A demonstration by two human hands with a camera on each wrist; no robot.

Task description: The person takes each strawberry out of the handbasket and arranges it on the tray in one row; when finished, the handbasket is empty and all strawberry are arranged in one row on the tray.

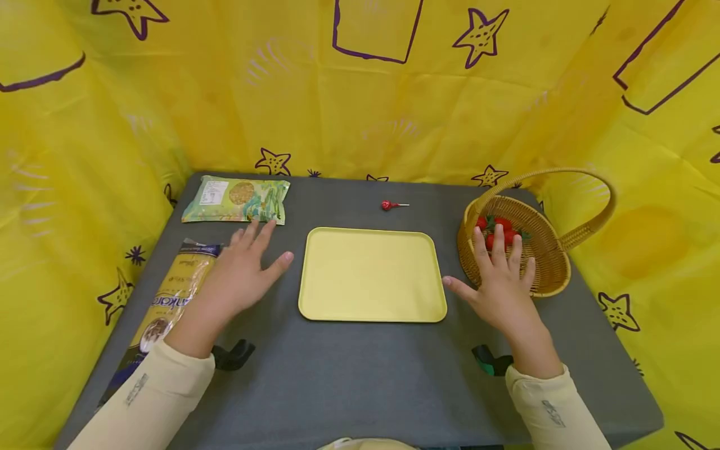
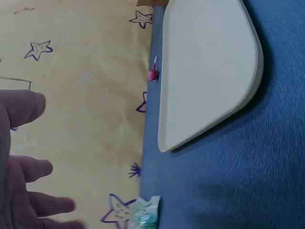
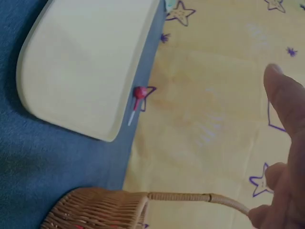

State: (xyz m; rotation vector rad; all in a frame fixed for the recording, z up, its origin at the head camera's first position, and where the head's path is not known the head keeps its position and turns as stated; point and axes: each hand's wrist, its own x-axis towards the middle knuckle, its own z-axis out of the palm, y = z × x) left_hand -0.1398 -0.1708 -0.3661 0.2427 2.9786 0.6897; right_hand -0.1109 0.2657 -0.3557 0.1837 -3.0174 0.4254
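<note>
My left hand (image 1: 239,275) is held with spread fingers above the table's left side, between a green patterned packet (image 1: 239,199) and a long yellow-and-blue package (image 1: 174,287). Its fingertips overlap the packet's lower edge in the head view. My right hand (image 1: 502,287), fingers also spread, hovers in front of a wicker basket (image 1: 548,250) with red strawberries (image 1: 503,224) inside, and covers part of them. Between the hands lies a pale yellow tray (image 1: 372,275) with nothing on it. Behind the tray is a red lollipop (image 1: 387,205), its white stick pointing right. Neither hand holds anything.
The grey table (image 1: 360,375) backs onto a yellow cloth (image 1: 382,112) printed with stars, which also hangs at both sides. The basket's tall handle (image 1: 604,206) arches up and to the right. Dark straps (image 1: 235,355) hang at the wrists.
</note>
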